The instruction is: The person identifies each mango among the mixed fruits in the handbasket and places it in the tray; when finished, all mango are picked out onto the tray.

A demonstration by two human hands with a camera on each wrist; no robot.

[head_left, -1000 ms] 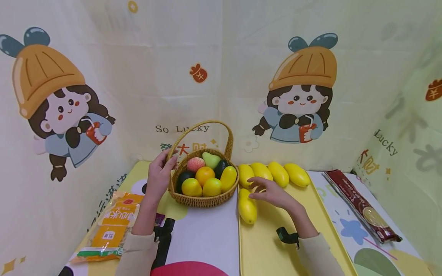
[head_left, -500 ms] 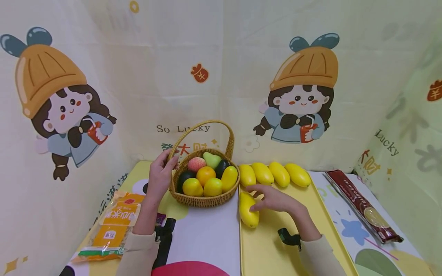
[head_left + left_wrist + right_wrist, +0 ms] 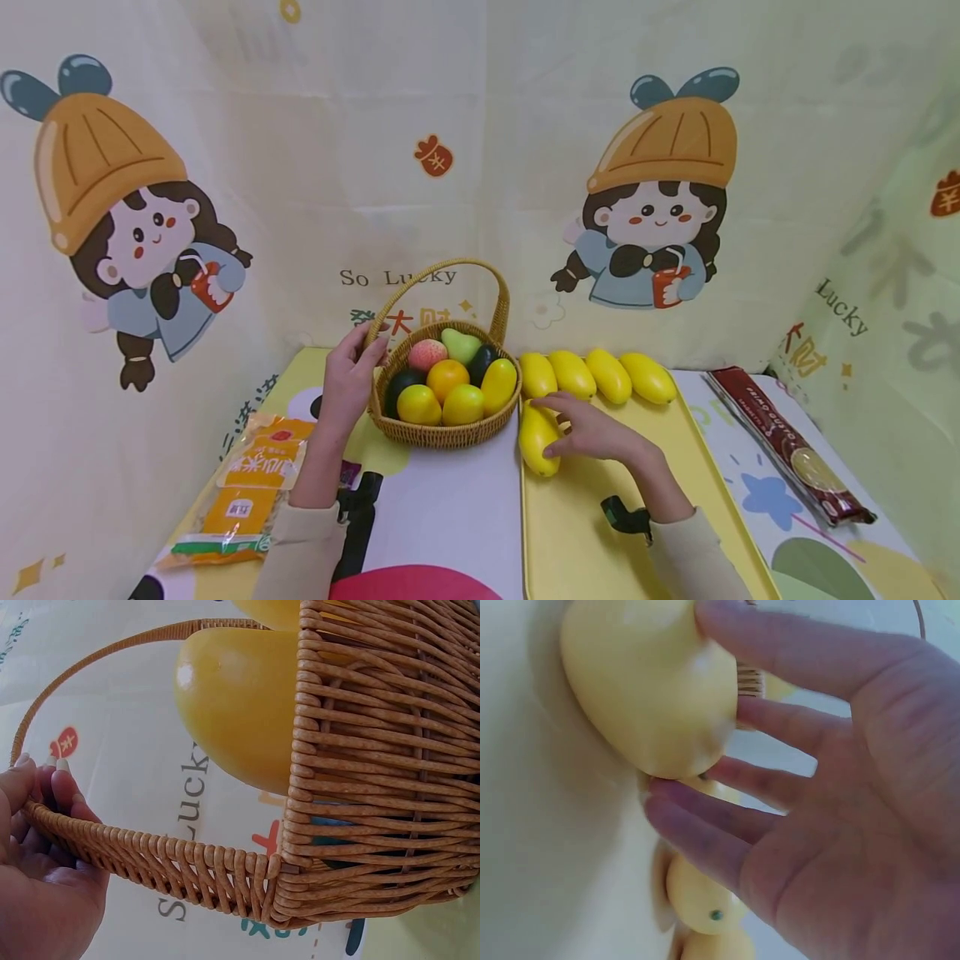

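In the head view a wicker basket (image 3: 442,435) of mixed fruit stands left of a yellow tray (image 3: 592,517). My left hand (image 3: 349,375) grips the left side of its arched handle (image 3: 157,855), fingers curled round the woven band. At the tray's left edge lies a yellow mango (image 3: 538,446). My right hand (image 3: 600,429) holds this mango between thumb and fingers, the thumb on its near side. In the right wrist view the fingertips (image 3: 724,772) meet one end of the mango. Several more mangoes (image 3: 609,377) line the tray's far end.
An orange food bag (image 3: 243,504) lies left of my left forearm. To the right of the tray is a long dark-red packet (image 3: 787,450). A printed cloth (image 3: 517,167) hangs close behind the basket and tray.
My right hand has come down onto the near mango. The mango shifted slightly toward me and turned, then moved back toward the row. The left hand has stayed on the basket handle.
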